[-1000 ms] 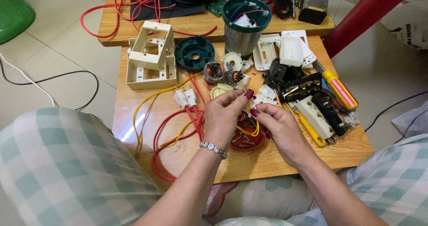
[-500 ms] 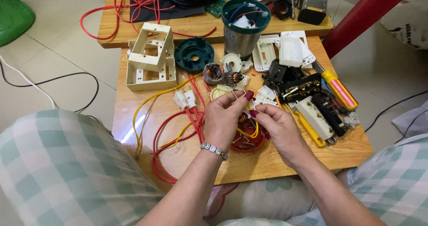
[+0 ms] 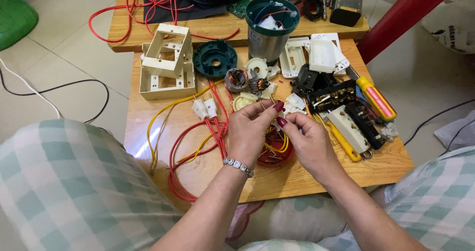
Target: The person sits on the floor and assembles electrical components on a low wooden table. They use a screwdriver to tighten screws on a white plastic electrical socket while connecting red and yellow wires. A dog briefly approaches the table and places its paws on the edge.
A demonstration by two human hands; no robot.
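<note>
**Fingertips pinch a small metal piece over the red dish**

The left hand and right hand meet fingertip to fingertip, pinching a tiny thin brass-coloured metal pin, too small to make out further. Below them a round red plastic dish holding yellow wire sits on the small wooden table.

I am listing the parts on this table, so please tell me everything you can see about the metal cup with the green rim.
The metal cup is a short upright cylinder with a shiny silver wall and a dark green plastic rim. It is open at the top; inside are red and blue wires and something white. It stands at the far edge of the wooden table, beside a green round cap and white plastic plates. No hand touches it.
</note>
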